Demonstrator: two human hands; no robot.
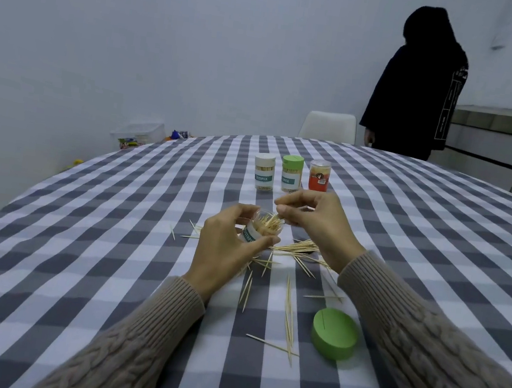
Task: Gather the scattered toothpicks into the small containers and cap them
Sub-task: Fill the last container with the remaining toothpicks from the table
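My left hand [228, 248] grips a small clear container [259, 231], tilted and uncapped, with toothpicks sticking out of its mouth. My right hand [312, 224] pinches a few toothpicks at that mouth. Loose toothpicks [289, 312] lie scattered on the checked tablecloth, with a thicker bundle [296, 248] under my right hand. A green cap [334, 334] lies on the cloth near my right forearm. Three capped containers stand farther back: a white-capped one [264, 172], a green-capped one [291, 174] and a red one [319, 176].
The round table [80, 235] has a grey and white checked cloth. A white chair [328, 127] stands at the far edge. A person in dark clothes [417, 94] stands behind it. A plastic box with toys [138, 136] sits on the floor at the left.
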